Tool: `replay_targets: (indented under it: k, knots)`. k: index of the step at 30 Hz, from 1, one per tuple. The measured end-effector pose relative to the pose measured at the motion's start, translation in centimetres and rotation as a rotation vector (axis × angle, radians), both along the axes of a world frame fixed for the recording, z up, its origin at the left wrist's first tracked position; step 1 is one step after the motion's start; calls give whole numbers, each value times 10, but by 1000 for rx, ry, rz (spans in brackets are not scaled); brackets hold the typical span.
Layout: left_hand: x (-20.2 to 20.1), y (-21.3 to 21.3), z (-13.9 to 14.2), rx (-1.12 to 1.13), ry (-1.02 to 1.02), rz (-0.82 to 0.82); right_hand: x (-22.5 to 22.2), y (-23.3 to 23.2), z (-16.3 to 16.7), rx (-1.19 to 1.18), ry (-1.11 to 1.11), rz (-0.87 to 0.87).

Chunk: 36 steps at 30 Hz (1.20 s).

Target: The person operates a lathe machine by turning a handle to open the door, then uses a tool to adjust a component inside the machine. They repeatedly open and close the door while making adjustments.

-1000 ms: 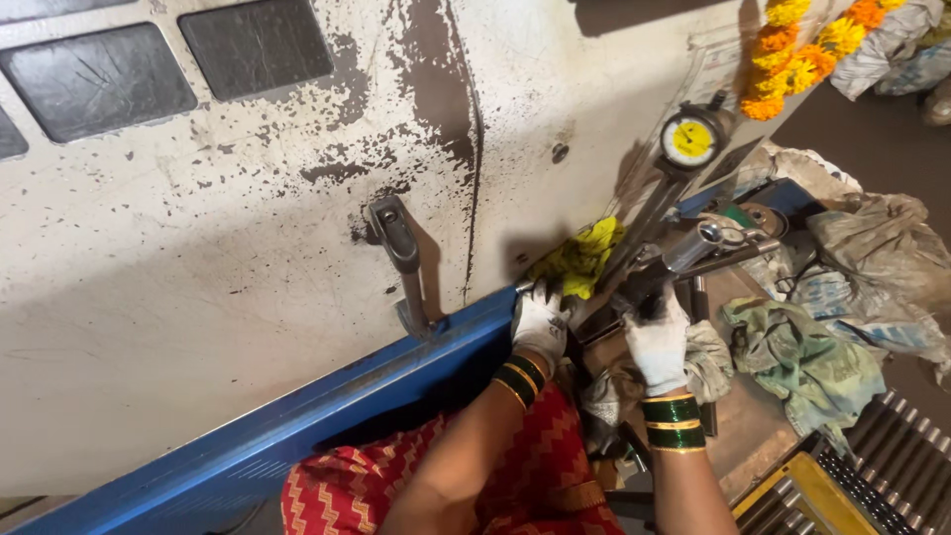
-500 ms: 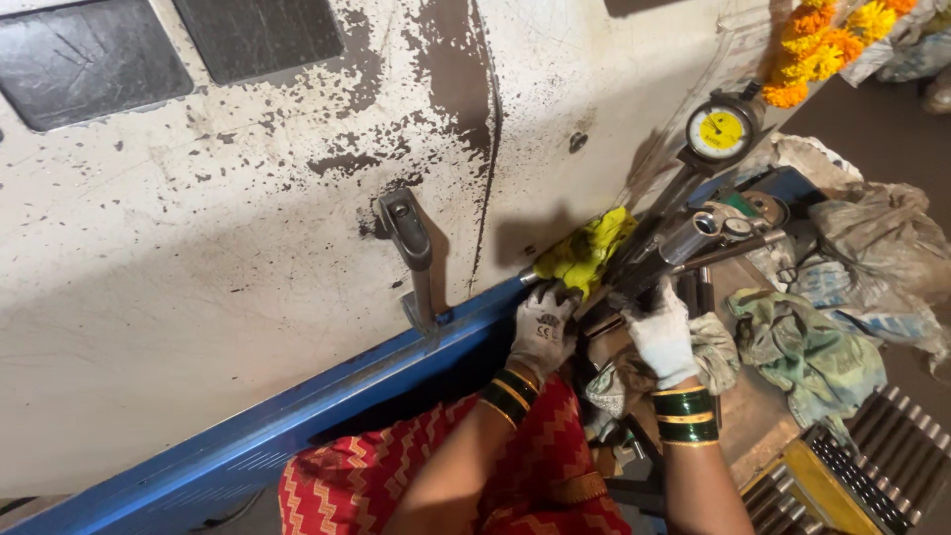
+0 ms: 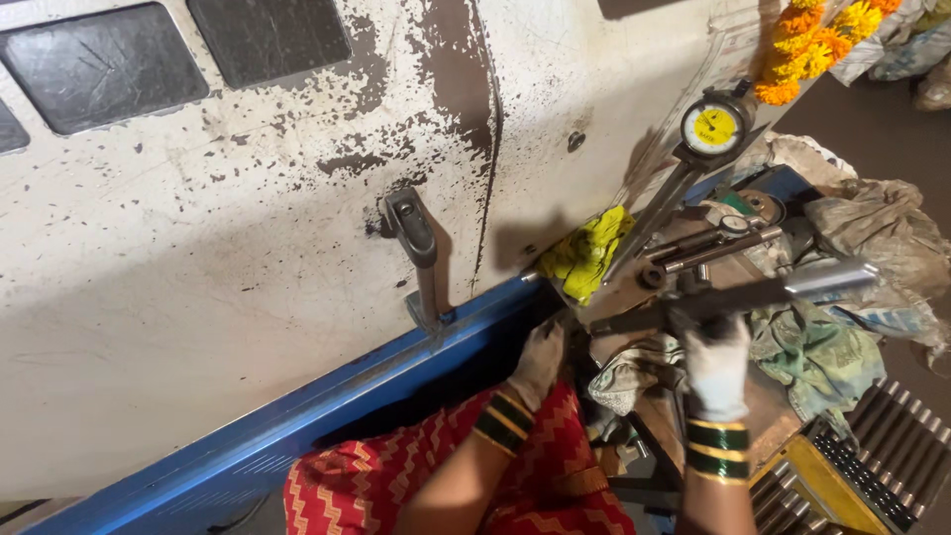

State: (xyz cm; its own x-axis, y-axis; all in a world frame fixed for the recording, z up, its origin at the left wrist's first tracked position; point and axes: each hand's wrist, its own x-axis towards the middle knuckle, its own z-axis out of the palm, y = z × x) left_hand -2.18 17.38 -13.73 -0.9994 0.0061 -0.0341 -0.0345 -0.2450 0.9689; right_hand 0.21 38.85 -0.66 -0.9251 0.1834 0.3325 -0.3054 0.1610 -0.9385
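My right hand [image 3: 715,365], in a white glove with green and gold bangles at the wrist, grips a long dark metal bar [image 3: 753,295] from below. The bar lies almost level, and its silver end [image 3: 834,280] points right. My gloved left hand [image 3: 540,362] sits at the bar's left end, beside the blue rail [image 3: 297,421], with its fingers curled there. A dial gauge with a yellow face [image 3: 711,127] stands on a slanted arm above the bar. A yellow cloth [image 3: 586,256] lies just above my left hand.
A stained white machine panel [image 3: 248,248] with a grey lever handle [image 3: 416,243] fills the left. Rags [image 3: 817,347] and small tools cover the bench at right. A tray of metal pins [image 3: 877,461] sits at the lower right. An orange flower garland [image 3: 812,40] hangs at the top right.
The bar has swung down from a steep tilt to nearly level. My right hand has moved right and lower with it. My left hand has stayed near the blue rail.
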Motion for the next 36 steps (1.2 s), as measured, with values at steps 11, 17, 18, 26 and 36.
replay_targets:
  k: [11,17,18,26,36]
  knots:
    - [15,89,38,634,-164,-801,74,38,51,-30,202,-206]
    - [35,87,45,570,-72,-946,84,58,75,79,489,-273]
    - [38,84,43,571,-65,-960,86,61,76,46,462,-280]
    - [39,80,64,216,53,-746,92,77,68,-141,459,-205]
    - [37,90,66,722,214,-685,94,60,61,-924,245,-80]
